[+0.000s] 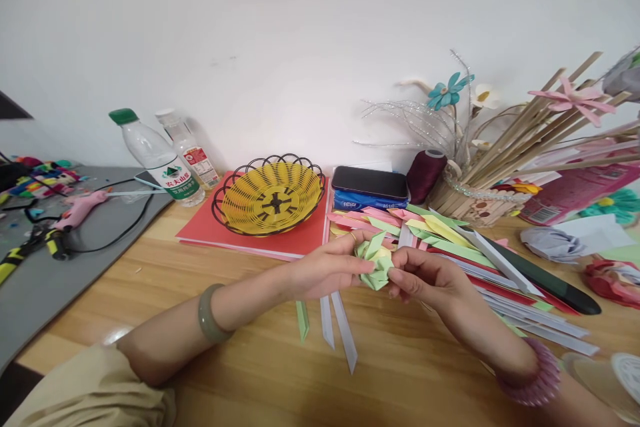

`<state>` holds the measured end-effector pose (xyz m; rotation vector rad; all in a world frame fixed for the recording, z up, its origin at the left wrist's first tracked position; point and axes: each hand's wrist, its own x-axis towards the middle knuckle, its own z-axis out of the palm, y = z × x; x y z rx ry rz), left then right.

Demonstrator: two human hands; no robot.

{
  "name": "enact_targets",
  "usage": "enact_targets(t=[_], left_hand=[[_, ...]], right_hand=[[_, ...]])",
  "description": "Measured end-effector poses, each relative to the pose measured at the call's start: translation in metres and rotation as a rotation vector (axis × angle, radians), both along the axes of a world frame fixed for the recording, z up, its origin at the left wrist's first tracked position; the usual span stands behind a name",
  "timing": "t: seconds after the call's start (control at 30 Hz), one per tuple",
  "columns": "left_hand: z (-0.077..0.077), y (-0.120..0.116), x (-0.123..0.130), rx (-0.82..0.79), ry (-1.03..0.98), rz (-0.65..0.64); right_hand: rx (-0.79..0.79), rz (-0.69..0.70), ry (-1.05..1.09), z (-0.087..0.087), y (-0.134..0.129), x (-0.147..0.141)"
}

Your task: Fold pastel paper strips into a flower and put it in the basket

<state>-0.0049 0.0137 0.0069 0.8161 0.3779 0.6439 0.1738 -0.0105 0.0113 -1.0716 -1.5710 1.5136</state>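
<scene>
Between my two hands is a folded paper flower (pixel 376 265), light green on the outside with pale yellow at its middle. My left hand (pixel 333 265) grips it from the left, thumb lying across its side. From the right, my right hand (pixel 425 275) pinches its edge between thumb and fingers. Just behind and to the right, a pile of folded paper strips (pixel 440 230) in pink, green, yellow and white covers the table. Under my left wrist, a few white strips (pixel 344 330) and a green strip (pixel 302 320) stick out on the wood.
A yellow woven basket (pixel 295 203) rests on red paper (pixel 200 230). Behind the strips, a black phone (pixel 370 182) lies on a blue pack. Plastic bottles (pixel 160 160) stand at left near a pink glue gun (pixel 80 208). At right are a stick holder (pixel 480 203) and a cup (pixel 607 380).
</scene>
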Motion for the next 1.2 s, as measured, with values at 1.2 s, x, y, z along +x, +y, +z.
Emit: enact_targets(t=[1.2], left_hand=[[0.002,-0.003,0.003,0.954,0.616,0.488]], right_hand=[[0.338,-0.144,-0.222,0.001,0.0,0.002]])
